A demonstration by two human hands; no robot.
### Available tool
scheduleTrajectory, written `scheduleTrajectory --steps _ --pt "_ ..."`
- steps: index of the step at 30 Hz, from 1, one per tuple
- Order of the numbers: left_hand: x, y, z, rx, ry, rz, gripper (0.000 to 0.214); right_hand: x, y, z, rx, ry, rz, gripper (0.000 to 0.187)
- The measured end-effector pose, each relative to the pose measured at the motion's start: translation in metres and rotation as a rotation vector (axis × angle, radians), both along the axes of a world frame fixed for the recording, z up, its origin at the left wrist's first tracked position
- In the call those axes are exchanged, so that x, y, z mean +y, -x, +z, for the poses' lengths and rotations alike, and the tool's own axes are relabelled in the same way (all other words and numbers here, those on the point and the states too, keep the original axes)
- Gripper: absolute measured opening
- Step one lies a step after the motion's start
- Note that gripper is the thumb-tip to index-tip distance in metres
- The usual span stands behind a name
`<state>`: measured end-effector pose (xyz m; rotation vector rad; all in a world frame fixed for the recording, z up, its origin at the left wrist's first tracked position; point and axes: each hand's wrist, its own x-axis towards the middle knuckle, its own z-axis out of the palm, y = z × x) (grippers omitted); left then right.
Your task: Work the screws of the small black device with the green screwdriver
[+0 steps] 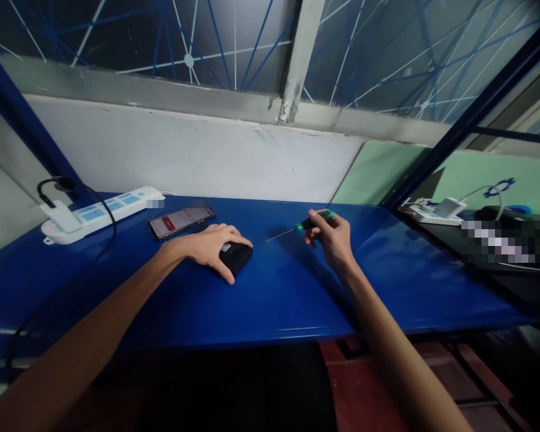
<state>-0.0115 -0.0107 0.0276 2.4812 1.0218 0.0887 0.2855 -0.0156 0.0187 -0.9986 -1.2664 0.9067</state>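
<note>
On the blue table (297, 294), a small black box (239, 259) lies flat near the middle of the surface and serves as the reference for all positions below. The left hand (209, 245) covers the left and top portions of the black box: the fingers lie spread over the top face and the thumb presses against the near edge, so the hand is closed on the box and holds it against the table. A pale label shows on the top face between the fingers. To the right of the black box, the right hand (333, 239) is raised off the table and closed around the green handle of a screwdriver (302, 227). The thin metal shaft runs from the handle toward the black box, sloping slightly downward. The shaft tip stands just beside the right corner of the box, not touching it. Behind the black box and slightly to its left, a phone (181, 222) lies face up with the screen lit. Farther left of the box, a white power strip (110, 210) rests along the rear of the table. A white adapter (63, 217) is plugged into the far left end of the strip, and a black cable (113, 231) loops from the adapter forward over the table, well to the left of the box.
</note>
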Motion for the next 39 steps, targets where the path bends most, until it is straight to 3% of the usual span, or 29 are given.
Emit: scheduleTrajectory --steps 6,12,17,39 --pt "0.002 -0.004 -0.005 -0.107 -0.059 0.031 0.075 -0.002 0.004 -0.002 -0.022 0.012 0.028 0.032" --pt "0.000 -0.005 0.003 -0.401 0.007 0.102 0.068 -0.004 0.010 -0.005 -0.006 0.023 0.055 0.033" --pt "-0.003 -0.006 0.007 -0.511 0.056 0.115 0.065 -0.004 0.010 -0.001 0.085 0.044 0.070 0.034" --pt "-0.005 -0.012 0.004 -0.506 0.032 0.120 0.065 -0.003 0.008 -0.001 0.101 0.030 0.061 0.032"
